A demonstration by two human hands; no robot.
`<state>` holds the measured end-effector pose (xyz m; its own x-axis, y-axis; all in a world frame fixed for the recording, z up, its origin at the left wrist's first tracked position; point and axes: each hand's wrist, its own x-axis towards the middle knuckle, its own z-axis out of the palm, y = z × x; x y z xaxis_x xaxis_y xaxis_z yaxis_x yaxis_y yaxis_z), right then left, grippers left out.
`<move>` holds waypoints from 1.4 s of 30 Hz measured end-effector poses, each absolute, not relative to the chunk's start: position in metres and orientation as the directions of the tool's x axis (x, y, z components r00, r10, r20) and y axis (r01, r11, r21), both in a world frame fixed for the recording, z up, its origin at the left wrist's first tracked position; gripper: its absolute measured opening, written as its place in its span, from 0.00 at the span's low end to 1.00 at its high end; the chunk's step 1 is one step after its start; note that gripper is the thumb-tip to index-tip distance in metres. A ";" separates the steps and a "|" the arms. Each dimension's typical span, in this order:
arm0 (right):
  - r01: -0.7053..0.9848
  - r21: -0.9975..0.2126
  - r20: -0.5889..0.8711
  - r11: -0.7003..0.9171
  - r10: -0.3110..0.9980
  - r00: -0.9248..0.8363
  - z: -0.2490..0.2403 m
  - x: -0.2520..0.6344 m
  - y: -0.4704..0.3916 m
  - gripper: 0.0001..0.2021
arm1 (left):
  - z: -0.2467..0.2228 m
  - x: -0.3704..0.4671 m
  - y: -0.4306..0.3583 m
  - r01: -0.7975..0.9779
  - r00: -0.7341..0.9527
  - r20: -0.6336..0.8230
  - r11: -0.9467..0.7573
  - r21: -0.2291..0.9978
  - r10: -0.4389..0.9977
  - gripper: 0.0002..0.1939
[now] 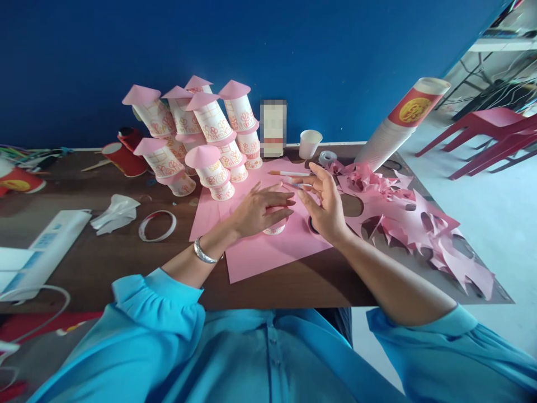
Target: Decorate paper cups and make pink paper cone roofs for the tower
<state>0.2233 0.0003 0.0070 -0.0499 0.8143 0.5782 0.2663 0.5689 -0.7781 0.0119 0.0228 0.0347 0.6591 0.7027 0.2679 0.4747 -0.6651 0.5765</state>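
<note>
My left hand (265,208), with a silver bangle at the wrist, hovers over or touches a small patterned paper cup (276,229). Its fingers are stretched out and hide most of that cup. My right hand (326,208) is raised just to the right, fingers apart and palm turned inward, with nothing visible in its grasp. Both are above pink paper sheets (255,262). Beyond the fingers lies a marker pen (289,173); a second pen is partly covered by the right hand. A dark roll (312,225) shows beside that hand.
Paper-cup towers with pink cone roofs (202,158) stand at the back left. Pink scraps (403,215) spread at right near a tall cup stack (388,134). A white cup (310,144), phone-like upright object (273,129), tape ring (157,226) and power strip (50,246) are around.
</note>
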 end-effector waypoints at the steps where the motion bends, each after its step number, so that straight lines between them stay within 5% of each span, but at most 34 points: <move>1: 0.269 -0.781 0.574 0.564 0.817 -0.048 0.006 0.223 0.001 0.26 | 0.033 0.012 0.023 0.478 0.664 0.254 -0.660 0.580 0.703 0.16; 15: 0.277 -0.745 0.559 0.607 0.794 -0.239 0.013 0.218 -0.008 0.30 | 0.048 -0.025 0.021 0.448 0.633 0.300 -0.654 0.610 0.714 0.40; 26: 0.428 -0.619 0.541 0.658 0.753 -0.375 0.006 0.213 -0.015 0.40 | 0.027 -0.036 0.014 0.506 0.599 0.312 -0.651 0.566 0.737 0.30; 36: 0.437 -0.602 0.566 0.668 0.744 -0.355 0.008 0.213 -0.015 0.39 | 0.034 -0.035 0.007 0.563 0.581 0.450 -0.734 0.380 0.678 0.21; 42: 0.454 -0.595 0.560 0.663 0.747 -0.358 0.007 0.212 -0.016 0.38 | 0.031 -0.036 0.008 0.544 0.582 0.457 -0.740 0.396 0.673 0.19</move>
<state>0.2118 -0.0155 0.0067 -0.3578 0.7473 0.5600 0.4539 0.6632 -0.5951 -0.0359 0.0078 0.0308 0.5821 0.6728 0.4566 0.5443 -0.7396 0.3959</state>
